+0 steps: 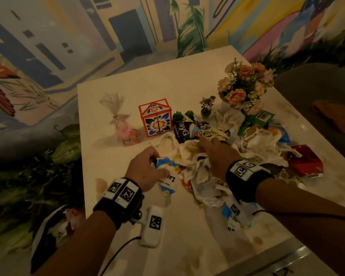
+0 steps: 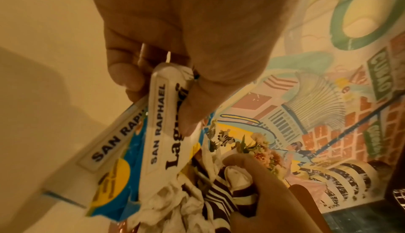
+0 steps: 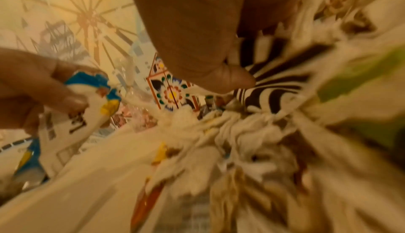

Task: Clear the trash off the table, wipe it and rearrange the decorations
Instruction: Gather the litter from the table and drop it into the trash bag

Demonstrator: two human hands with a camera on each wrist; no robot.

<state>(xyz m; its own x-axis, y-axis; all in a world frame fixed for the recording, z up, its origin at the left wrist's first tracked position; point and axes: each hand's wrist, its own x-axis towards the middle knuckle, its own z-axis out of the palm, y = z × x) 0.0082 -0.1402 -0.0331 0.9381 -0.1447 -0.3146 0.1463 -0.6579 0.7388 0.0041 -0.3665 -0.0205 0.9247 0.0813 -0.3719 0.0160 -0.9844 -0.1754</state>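
A pile of trash (image 1: 207, 172), crumpled napkins and snack wrappers, covers the near right of the white table (image 1: 127, 84). My left hand (image 1: 156, 167) pinches a white and blue wrapper (image 1: 166, 181) at the pile's left edge; the left wrist view shows its fingers (image 2: 124, 75) and thumb clamped on the wrapper (image 2: 162, 143). My right hand (image 1: 207, 144) reaches into the middle of the pile. Its thumb (image 3: 230, 79) presses a brown-striped wrapper (image 3: 274, 87), and its fingers curl round napkins there. The decorations stand behind: a floral box (image 1: 156, 120), a candy bag (image 1: 126, 130), a flower vase (image 1: 245, 86), a cow figurine (image 1: 207, 104).
A red foil bag (image 1: 305, 162) and a green wrapper (image 1: 255, 120) lie at the right of the pile. A dark bag (image 1: 52, 226) holding tissues sits below the table's near left corner. Brown stains (image 1: 102, 186) mark the near tabletop. A grey seat (image 1: 317, 86) is at the right.
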